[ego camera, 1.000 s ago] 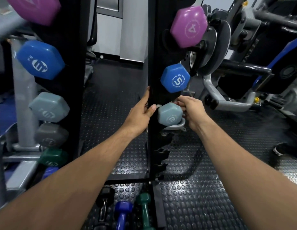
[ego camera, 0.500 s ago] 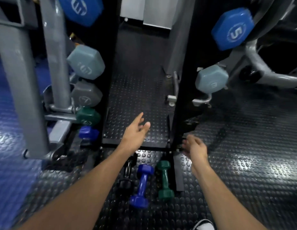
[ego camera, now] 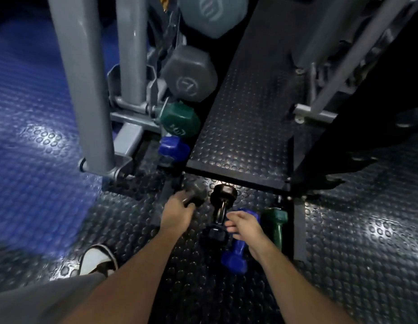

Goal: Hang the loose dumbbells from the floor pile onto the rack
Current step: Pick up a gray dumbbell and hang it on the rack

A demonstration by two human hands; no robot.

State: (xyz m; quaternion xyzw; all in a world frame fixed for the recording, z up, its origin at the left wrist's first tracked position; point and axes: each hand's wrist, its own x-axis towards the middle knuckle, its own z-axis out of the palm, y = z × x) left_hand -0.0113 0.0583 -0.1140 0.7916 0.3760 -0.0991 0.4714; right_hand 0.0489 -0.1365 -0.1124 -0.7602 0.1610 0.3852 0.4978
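Several loose dumbbells lie on the studded floor in front of the rack base. My left hand (ego camera: 176, 212) grips a black dumbbell (ego camera: 195, 194) at the pile's left end. Beside it lies a second black dumbbell (ego camera: 223, 206). My right hand (ego camera: 244, 226) hovers over a blue dumbbell (ego camera: 236, 256), fingers loosely curled and reaching toward the black one's handle, holding nothing. A green dumbbell (ego camera: 276, 224) lies at the right. On the rack's left post hang a light grey-blue dumbbell (ego camera: 212, 12), a grey 7 dumbbell (ego camera: 189, 74), a green one (ego camera: 178, 120) and a blue one (ego camera: 173, 148).
A grey machine frame (ego camera: 86, 90) stands at the left, close to the rack. The rack's studded base plate (ego camera: 240, 136) lies just beyond the pile. A grey bracket (ego camera: 315, 114) juts out at the right. My white shoe (ego camera: 97, 259) is at the lower left.
I have bent down from the rack to the floor pile. Both hands dropped low; the left hand has taken hold of a black dumbbell, the right has come over the blue one.
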